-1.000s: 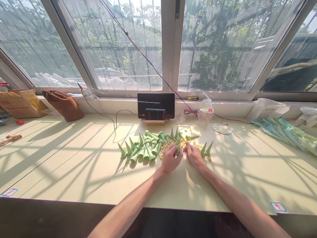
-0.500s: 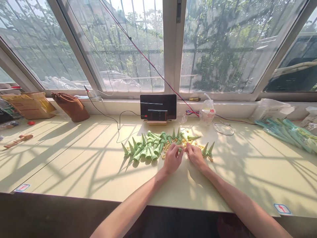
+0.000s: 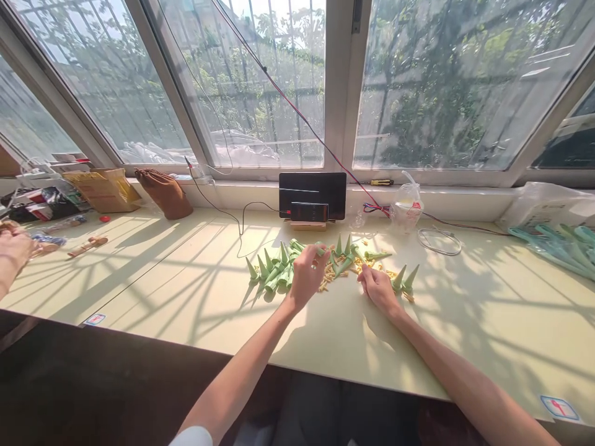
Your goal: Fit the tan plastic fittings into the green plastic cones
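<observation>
My left hand (image 3: 307, 275) is over the right side of a pile of green plastic cones (image 3: 274, 272), its fingers closed around one green cone (image 3: 320, 250) whose end shows at the fingertips. Close to the small yellow pieces (image 3: 328, 279) strewn on the table, my right hand (image 3: 377, 288) is held in a pinch; what lies between its fingertips is too small to make out. Two green cones (image 3: 405, 280) stand upright just right of that hand. More cones (image 3: 344, 245) stand or lie behind, between both hands.
A black tablet (image 3: 312, 192) with a phone leaning in front stands at the back. A plastic cup (image 3: 406, 207) and a coiled cable (image 3: 439, 241) are right of it. Green items in clear bags (image 3: 558, 241) lie far right. Another person's hand (image 3: 13, 251) is at the left edge.
My left hand has moved away from my right hand, left and up over the cone pile. The view has turned left, bringing another person's hand in. My right hand stays pinched.
</observation>
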{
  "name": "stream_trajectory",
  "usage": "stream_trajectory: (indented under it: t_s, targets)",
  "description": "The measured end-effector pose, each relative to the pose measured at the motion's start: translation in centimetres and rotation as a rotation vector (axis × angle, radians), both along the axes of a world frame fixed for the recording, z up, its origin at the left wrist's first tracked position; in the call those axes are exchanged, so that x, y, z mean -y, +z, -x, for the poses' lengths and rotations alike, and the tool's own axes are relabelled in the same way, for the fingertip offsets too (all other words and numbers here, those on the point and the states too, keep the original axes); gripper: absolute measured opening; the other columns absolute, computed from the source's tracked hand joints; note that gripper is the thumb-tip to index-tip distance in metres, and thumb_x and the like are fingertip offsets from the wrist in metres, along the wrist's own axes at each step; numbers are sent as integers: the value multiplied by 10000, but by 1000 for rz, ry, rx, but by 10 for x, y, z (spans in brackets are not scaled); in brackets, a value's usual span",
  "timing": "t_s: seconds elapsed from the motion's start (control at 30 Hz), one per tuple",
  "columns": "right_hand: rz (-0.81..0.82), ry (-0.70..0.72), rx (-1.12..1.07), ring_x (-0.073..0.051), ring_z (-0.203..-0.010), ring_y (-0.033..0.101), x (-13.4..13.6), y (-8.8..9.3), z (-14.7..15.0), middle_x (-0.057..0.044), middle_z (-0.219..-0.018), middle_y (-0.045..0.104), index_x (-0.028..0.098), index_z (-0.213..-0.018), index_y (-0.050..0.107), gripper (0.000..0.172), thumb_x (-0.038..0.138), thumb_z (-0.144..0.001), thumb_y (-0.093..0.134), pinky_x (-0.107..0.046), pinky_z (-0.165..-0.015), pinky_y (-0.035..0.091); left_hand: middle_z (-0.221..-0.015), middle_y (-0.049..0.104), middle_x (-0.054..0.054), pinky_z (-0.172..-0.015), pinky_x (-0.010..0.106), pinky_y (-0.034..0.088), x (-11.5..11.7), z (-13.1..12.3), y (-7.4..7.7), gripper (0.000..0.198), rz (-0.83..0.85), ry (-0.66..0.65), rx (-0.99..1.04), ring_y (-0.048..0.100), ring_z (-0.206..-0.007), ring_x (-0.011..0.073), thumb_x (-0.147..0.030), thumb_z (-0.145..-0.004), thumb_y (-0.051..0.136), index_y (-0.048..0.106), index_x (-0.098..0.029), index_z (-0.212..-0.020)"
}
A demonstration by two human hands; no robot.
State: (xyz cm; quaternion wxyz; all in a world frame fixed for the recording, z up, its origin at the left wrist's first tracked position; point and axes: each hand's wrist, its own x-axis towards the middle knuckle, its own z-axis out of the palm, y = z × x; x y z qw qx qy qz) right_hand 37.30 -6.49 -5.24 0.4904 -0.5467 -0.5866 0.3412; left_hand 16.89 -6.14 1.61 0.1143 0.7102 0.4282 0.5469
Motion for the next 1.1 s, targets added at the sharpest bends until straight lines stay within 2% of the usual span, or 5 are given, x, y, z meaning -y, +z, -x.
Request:
stream_trajectory:
  t_s: [0.13,0.2,0.27,0.47,1.1]
  targets:
    - [0,14,7,-169,-412,461,2,1,1,7,-457,470,209,-622,589,649,749,-904,365,-316,-492,396,-781,685,22,-568,214,517,-4,65,48,215,-70,267,70,648,-636,118,-396,-904,626,666,-185,-916]
    - [7,13,23,-174,-419,472,3,2,2,6,-451,467,208,-619,589,656,753,-903,358,-320,-501,400,-764,691,20,-546,207,499,-5,98,61,218,-95,420,91,646,-609,116,-398,-879,655,672,-181,-881]
    - [10,18,40,-178,-420,480,4,2,3,8,-439,458,207,-620,591,665,755,-905,345,-321,-504,399,-745,697,18,-555,206,491,-5,125,65,204,-99,554,47,645,-581,111,-377,-875,655,673,-176,-843]
    - [23,20,75,-174,-417,481,6,5,2,4,-447,479,207,-619,586,675,767,-899,334,-318,-510,401,-757,726,25,-622,235,521,-4,161,43,235,45,674,-75,686,-627,148,-414,-848,658,688,-182,-857]
    - [16,31,82,-184,-429,483,4,3,1,7,-413,458,209,-622,581,650,738,-913,342,-315,-530,398,-732,713,15,-630,248,498,-10,168,4,237,108,613,-154,650,-591,148,-430,-822,639,689,-199,-820]
